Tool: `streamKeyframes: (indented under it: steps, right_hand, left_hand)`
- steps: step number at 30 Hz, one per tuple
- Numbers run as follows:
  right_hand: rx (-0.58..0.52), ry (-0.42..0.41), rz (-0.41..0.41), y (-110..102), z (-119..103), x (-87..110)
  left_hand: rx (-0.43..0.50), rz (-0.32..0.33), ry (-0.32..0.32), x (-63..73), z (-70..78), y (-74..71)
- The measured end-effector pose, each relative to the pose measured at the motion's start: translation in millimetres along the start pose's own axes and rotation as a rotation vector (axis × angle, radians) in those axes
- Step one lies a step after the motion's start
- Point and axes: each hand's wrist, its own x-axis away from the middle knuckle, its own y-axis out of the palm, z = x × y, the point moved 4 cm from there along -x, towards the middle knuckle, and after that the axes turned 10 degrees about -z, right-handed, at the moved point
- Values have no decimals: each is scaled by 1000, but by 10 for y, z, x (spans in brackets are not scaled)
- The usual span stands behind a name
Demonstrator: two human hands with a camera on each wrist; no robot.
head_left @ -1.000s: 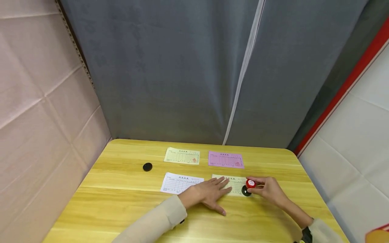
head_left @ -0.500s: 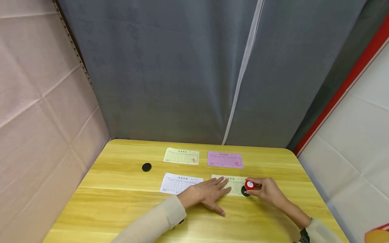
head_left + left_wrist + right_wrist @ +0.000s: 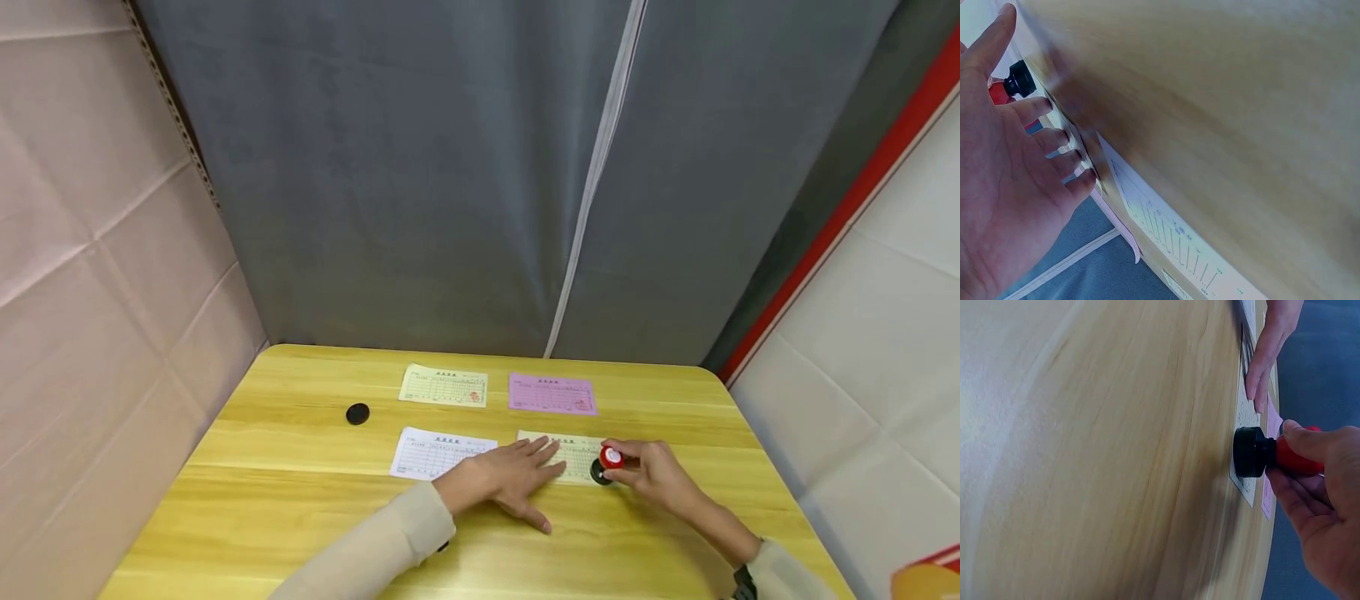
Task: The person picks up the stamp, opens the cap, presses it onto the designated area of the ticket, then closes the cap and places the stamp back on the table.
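My right hand (image 3: 654, 473) grips the red handle of a round stamp (image 3: 611, 457) between thumb and fingers. The stamp's black base (image 3: 1249, 452) sits at the lower right corner of a pale yellow-green slip (image 3: 580, 457) printed with a grid. My left hand (image 3: 512, 482) lies spread with straight fingers, their tips on the left part of that slip. The palm hides some of the slip's edge. Beneath the left wrist, a white slip (image 3: 431, 454) is partly covered on its right side.
Farther back lie another yellow-green slip (image 3: 442, 386) and a purple slip (image 3: 552, 393), each with a red mark at lower right. A black round cap (image 3: 357, 414) rests at left on the wooden table (image 3: 247, 500). A grey curtain (image 3: 412, 208) hangs behind.
The stamp stays at the slip's lower right corner, its handle tilting only very slightly. The left hand keeps its place; the whole view has shifted a little.
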Motion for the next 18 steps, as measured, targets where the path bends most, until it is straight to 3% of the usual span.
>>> streamKeyframes:
  steps: [12, 18]
  right_hand:
    - [34, 2, -35, 5, -23, 1]
    - [24, -34, -7, -20, -37, -8]
  left_hand:
    - [12, -10, 3, 1, 7, 25]
    - [20, -4, 10, -1, -8, 19]
